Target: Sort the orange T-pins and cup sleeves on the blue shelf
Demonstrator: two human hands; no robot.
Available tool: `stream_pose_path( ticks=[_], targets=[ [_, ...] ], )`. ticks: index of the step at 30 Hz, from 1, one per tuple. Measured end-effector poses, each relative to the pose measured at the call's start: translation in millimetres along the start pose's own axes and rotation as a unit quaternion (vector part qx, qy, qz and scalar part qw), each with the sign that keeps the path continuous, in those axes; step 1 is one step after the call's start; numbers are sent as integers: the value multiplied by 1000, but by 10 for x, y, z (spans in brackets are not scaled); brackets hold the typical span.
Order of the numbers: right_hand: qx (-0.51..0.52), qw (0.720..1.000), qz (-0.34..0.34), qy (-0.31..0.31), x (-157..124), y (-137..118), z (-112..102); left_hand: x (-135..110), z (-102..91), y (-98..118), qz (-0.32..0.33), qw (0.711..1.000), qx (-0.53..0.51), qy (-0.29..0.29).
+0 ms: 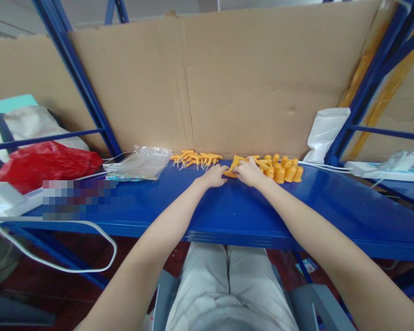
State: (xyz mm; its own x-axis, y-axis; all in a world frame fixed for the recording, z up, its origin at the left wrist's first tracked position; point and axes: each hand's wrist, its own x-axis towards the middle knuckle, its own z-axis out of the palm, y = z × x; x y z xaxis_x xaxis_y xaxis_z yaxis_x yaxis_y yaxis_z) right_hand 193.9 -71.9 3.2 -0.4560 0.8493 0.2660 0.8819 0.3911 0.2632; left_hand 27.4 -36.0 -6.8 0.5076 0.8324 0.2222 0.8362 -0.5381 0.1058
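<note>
On the blue shelf, my left hand (214, 176) reaches in with thumb and fingers apart, beside the left end of an orange plastic piece (230, 174). My right hand (249, 172) is closed on that piece from the other side, its fingertips partly hidden. Left of my hands lies a group of orange corkscrews (196, 159) with bare metal spirals. Several orange tapered plastic sleeves (290, 173) stand upright to the right. More orange parts (262, 162) lie behind my right hand, partly covered by it.
A cardboard sheet (248, 82) walls off the back between blue metal posts (86, 87). At left are clear plastic bags (141, 163), a red bag (48, 163) and a white cable (89, 270). A white wrapped item (326, 133) leans at the right post.
</note>
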Motion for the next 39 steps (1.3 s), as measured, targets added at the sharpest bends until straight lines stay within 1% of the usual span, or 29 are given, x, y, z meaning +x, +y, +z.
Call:
stream_pose_path(
  ticks=[3,8,13,16,19,22,27,30,32,34,37,39],
  targets=[
    [18,1000,0,11,4,-6,12,-3,100,-63,8,1000,14,9],
    [19,1000,3,-11,-7,-25,9,73,197,-107,8,999,-19,30],
    [-10,999,15,-30,-27,-48,-17,94,205,-91,40,998,-44,30],
    [-16,999,16,-31,-31,-73,-40,83,189,-69,58,998,-21,34],
    [-7,1000,10,-25,-25,-87,-38,69,172,-59,56,998,-1,40],
    [20,1000,1,0,-14,-72,1,63,164,-81,52,997,-5,48],
    [85,994,0,65,20,-8,75,69,138,-138,45,996,-37,66],
    [111,988,12,109,46,31,81,69,82,-133,28,992,-74,101],
    [120,982,26,142,54,50,71,71,26,-124,-8,982,-113,153],
    [120,977,52,171,48,65,55,81,-34,-130,-61,961,-160,215],
    [123,967,110,194,34,97,35,119,-107,-175,-126,916,-248,288],
    [154,955,148,208,41,136,35,153,-131,-213,-131,883,-327,312]
  ],
)
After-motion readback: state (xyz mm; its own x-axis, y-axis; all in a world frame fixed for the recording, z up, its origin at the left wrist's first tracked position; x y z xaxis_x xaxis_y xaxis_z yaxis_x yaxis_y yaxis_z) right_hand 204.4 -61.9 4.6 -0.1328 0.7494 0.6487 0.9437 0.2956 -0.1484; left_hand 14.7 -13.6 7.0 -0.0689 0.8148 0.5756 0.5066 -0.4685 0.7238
